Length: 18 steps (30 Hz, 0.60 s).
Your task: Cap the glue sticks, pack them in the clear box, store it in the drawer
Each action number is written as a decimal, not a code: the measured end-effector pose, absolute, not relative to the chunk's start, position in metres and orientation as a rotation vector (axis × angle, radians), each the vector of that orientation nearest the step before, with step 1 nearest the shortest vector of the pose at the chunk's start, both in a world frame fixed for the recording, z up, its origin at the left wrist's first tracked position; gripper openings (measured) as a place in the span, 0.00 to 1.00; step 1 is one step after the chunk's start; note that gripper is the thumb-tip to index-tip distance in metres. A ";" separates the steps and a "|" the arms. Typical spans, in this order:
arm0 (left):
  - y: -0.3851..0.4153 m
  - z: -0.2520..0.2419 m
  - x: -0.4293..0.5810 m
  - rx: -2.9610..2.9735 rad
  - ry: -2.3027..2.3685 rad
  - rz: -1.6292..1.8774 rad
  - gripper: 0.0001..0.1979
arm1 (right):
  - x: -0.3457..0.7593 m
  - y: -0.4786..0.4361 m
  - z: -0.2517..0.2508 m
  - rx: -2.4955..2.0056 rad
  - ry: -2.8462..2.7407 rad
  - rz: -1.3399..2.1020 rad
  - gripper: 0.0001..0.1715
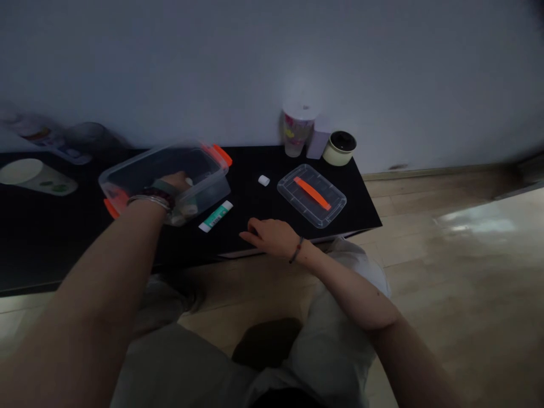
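My left hand [172, 182] reaches down into a clear plastic box [208, 192] with orange latches. Its fingers are mostly hidden behind the blurred box wall; a small white bit shows beside them, and I cannot make out whether it is held. Just right of the box lies a green and white glue stick [216, 216]. A small white cap [263, 180] lies apart from it, farther back. My right hand [274, 235] rests at the front edge of the table, fingers loosely bent and thumb apart, holding nothing. Beyond it lies the clear lid [329, 220] with an orange handle.
Along the wall stand a patterned plastic cup [294, 133], a pale purple block-like thing [318, 144] and a cream pot [339, 153] with a dark top. A paper cup [42, 177] lies on its side at left, near a blurred bottle [46, 139]. The black table [242, 198] ends at right.
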State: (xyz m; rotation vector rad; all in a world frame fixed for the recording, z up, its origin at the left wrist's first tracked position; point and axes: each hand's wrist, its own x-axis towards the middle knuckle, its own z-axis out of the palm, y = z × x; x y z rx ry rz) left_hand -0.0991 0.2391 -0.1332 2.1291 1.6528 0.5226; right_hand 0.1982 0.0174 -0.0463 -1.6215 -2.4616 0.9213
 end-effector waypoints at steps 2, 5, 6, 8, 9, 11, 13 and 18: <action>0.242 -0.135 -0.099 2.022 1.835 0.321 0.23 | 0.197 0.018 -0.048 -1.615 -2.469 0.918 0.25; 0.246 -0.133 -0.100 1.898 2.008 0.124 0.24 | 0.196 0.019 -0.048 -1.617 -2.482 0.919 0.24; 0.245 -0.130 -0.099 1.884 2.043 0.106 0.24 | 0.196 0.019 -0.048 -1.619 -2.486 0.919 0.24; 0.239 -0.117 -0.096 1.905 2.107 0.140 0.25 | 0.196 0.019 -0.049 -1.616 -2.495 0.907 0.24; 0.232 -0.108 -0.092 1.943 2.132 0.178 0.24 | 0.196 0.019 -0.049 -1.613 -2.500 0.896 0.24; 0.213 -0.084 -0.080 2.056 2.158 0.292 0.21 | 0.196 0.018 -0.049 -1.612 -2.511 0.871 0.24; 0.188 -0.059 -0.061 2.177 2.112 0.495 0.18 | 0.196 0.018 -0.050 -1.606 -2.515 0.859 0.23; 0.121 -0.042 -0.012 2.528 1.711 0.802 0.17 | 0.198 0.016 -0.051 -1.615 -2.516 0.847 0.23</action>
